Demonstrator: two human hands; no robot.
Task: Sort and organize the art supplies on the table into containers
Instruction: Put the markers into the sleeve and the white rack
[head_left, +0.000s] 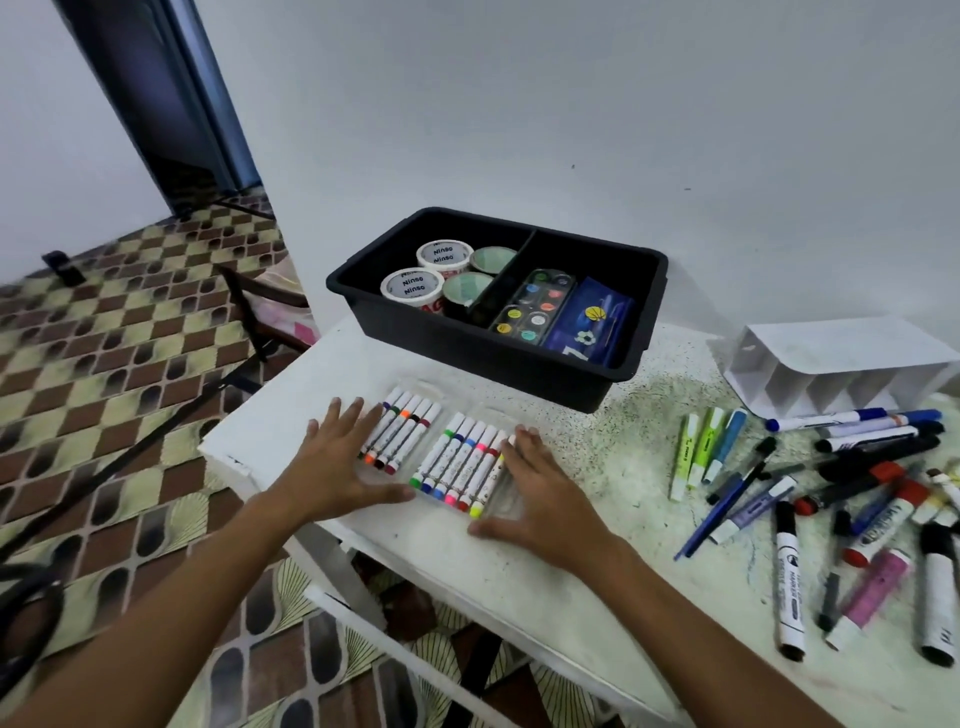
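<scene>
Two flat hands frame a clear marker case (447, 457) near the white table (597, 587)'s left front corner: the left hand (337, 462) lies with straight, spread fingers on the case's left half, the right hand (540, 493) with straight fingers against its right side. Bare tabletop lies in front of the case and between it and the loose markers (841, 499) heaped at the right, some cut off by the frame. Just behind stands the black bin (597, 374), tape rolls (441, 273) left of its divider, a paint palette (535, 306) and blue pouch (592, 322) right. A white organizer (841, 364) lies on its side at far right. The case's clear edges are hard to trace.
</scene>
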